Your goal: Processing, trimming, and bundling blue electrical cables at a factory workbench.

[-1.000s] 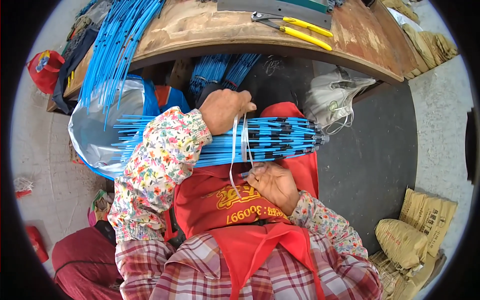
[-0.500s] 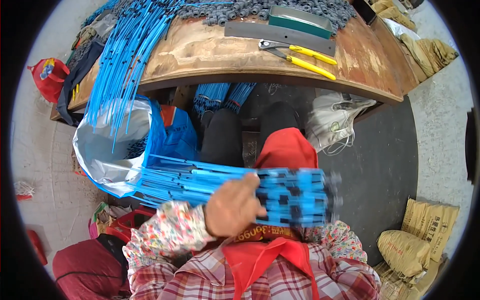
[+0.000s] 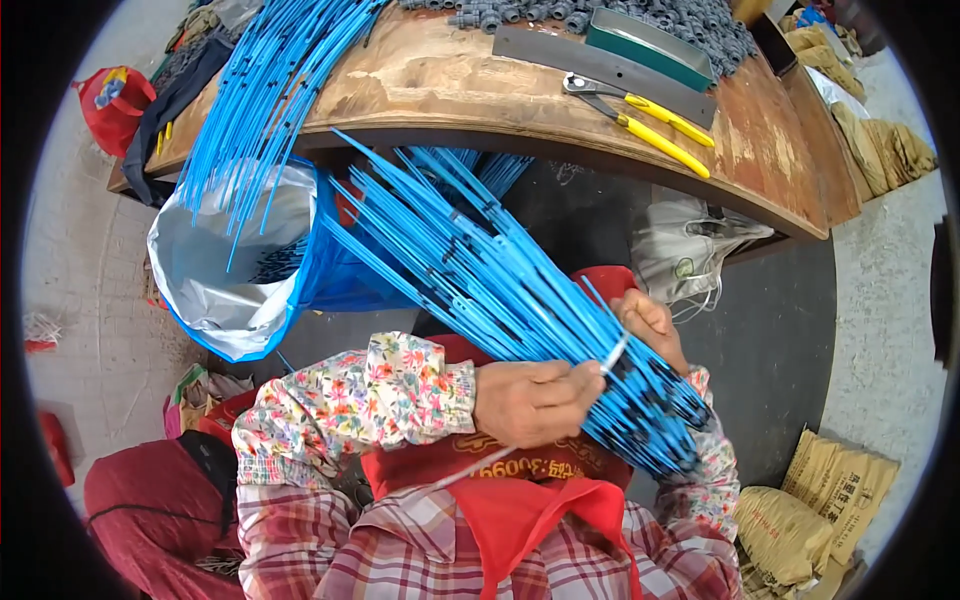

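Note:
A thick bundle of thin blue rods [image 3: 520, 290] with black bands lies slantwise over my lap, its dark, evened-out end low at the right. A white tie strip [image 3: 615, 355] crosses the bundle near that end, and its loose tail [image 3: 475, 468] seems to trail below my left wrist. My left hand [image 3: 535, 402] is closed at the bundle's near side, pinching the strip. On the far side my right hand [image 3: 652, 325] is closed with curled fingers beside the strip; what lies inside them is hidden.
Ahead stands a wooden table [image 3: 440, 85] with yellow-handled pliers [image 3: 650, 115], a flat grey bar [image 3: 590, 68], a green tray [image 3: 650, 50], grey fittings [image 3: 560, 12] and loose blue rods [image 3: 270, 100]. A silver-lined bag [image 3: 215, 285] stands at left; a white bag [image 3: 680, 250] hangs at right.
The bundle has swung from lying crosswise to slanting, its loose end now up by the table. My left hand has moved right, my right hand has come into sight, and a white strip now shows.

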Demonstrator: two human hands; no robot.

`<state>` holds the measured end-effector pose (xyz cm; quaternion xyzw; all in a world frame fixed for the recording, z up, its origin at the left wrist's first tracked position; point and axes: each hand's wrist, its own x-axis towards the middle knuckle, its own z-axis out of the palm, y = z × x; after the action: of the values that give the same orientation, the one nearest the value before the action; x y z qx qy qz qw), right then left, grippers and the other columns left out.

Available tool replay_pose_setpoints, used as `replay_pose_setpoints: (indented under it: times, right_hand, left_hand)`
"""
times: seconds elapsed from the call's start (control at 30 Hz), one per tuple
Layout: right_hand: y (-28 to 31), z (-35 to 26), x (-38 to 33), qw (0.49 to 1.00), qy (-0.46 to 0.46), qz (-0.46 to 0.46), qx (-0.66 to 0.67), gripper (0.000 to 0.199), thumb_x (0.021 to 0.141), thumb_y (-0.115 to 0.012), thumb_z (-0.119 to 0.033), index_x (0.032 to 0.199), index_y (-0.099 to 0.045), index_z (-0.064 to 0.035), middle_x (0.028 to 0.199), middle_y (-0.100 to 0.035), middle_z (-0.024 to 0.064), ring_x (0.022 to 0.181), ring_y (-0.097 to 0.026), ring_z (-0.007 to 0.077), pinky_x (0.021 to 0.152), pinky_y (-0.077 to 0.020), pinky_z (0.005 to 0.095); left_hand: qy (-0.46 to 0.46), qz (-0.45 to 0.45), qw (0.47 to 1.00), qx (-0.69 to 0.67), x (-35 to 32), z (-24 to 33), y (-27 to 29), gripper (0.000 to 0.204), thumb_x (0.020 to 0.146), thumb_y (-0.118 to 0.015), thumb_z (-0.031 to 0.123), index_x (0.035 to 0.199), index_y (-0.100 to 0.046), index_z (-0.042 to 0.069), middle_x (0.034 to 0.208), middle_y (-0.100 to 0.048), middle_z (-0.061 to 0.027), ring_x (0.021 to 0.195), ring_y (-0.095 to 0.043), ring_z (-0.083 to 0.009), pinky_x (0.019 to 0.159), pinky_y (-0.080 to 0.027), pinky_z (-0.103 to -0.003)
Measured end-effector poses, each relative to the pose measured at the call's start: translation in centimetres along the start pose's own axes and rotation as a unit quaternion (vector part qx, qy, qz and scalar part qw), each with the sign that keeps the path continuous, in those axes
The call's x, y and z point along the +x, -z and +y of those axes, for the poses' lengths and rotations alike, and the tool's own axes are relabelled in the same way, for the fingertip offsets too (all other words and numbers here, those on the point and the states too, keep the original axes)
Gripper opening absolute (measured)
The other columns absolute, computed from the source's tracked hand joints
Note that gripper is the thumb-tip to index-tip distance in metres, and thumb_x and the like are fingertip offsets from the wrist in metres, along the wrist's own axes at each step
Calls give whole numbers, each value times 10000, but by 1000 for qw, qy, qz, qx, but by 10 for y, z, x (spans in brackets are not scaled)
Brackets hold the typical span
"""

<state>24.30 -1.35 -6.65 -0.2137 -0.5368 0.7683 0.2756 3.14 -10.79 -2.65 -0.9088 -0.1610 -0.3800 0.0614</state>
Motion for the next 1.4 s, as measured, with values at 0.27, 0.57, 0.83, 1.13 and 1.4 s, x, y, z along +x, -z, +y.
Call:
replay_pose_setpoints:
  times: [0.27,0.57,0.83,1.13,1.4]
  right_hand:
    - [-9,-31,-2,915,-20,-108,-388,176,914,-480,-102,777,-450,4,698,-473,146,618,-496,284,591,-398,361]
    - [-46,-27,2,840,69,-47,-535,69,807,-528,-49,813,-481,2,741,-521,176,692,-537,370,610,-416,445]
    - [-59,-34,4,846,144,49,-510,91,830,-542,-55,806,-467,-9,689,-521,165,638,-524,384,570,-417,414]
    - [-50,-23,24,988,6,116,-98,237,968,-478,-187,793,-459,-29,615,-438,42,528,-449,117,481,-348,276]
    - [-68,-40,18,995,2,44,-92,250,979,-450,-172,780,-410,-28,635,-401,-11,551,-333,70,509,-325,245]
  left_hand:
    - [34,-92,993,-69,-28,20,-11,255,812,-639,193,876,-606,-52,1055,-563,-169,1045,-543,-307,769,-511,-348]
    - [-1,-170,985,-13,-11,-11,52,250,760,-606,251,833,-623,13,1022,-564,-141,980,-542,-280,809,-453,-412]
    - [177,-122,976,-21,1,-12,30,287,797,-612,264,691,-513,17,1040,-593,-259,998,-598,-362,881,-463,-483]
    - [189,-55,980,14,-30,-7,-1,355,820,-625,285,634,-478,21,923,-625,-234,906,-631,-343,787,-506,-435]
    - [235,-19,971,-33,-31,-21,-13,260,740,-663,211,655,-524,7,853,-617,-184,829,-623,-297,703,-497,-394]
